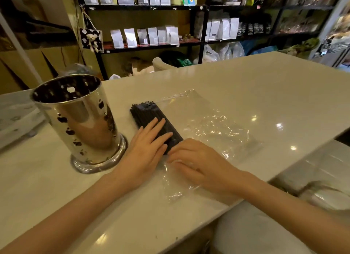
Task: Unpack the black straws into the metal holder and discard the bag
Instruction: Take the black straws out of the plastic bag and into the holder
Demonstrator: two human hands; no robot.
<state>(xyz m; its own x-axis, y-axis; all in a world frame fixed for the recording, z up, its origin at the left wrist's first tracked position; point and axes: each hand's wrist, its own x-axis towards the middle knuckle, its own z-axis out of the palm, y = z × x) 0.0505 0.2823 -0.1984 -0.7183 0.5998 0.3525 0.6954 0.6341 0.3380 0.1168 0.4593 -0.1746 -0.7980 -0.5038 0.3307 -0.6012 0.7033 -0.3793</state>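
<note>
- On the pale, glossy counter [236, 87], a bundle of black straws [149, 117] lies flat, slanted from the near right toward the far left, just right of the metal holder [79, 121].
- The straws are thin, matte black and packed tightly side by side into a flattish block; their far ends are bare and show as a cluster of small tips.
- A clear plastic bag [214, 128] lies crumpled on the counter, spreading out to the right of the straws and toward the near edge; it is glossy and creased, with bright ceiling reflections on it. Whether the near end of the bundle is inside the bag cannot be told.
- The left hand [147, 147] rests palm-down on the near half of the bundle, fingers straight and slightly spread, pressing flat rather than gripping.
- The right hand [197, 162] lies on the bag at the near end of the straws, fingers curled loosely with the tips against the plastic; whether it pinches the film cannot be told.
- The metal holder is a tall, shiny cylinder on a wider round foot, standing upright, with irregular cut-out holes in its wall; its dark interior shows no straws at the visible rim.
- Behind the counter, black shelves [204, 26] carry rows of white and silver pouches [151, 35].
</note>
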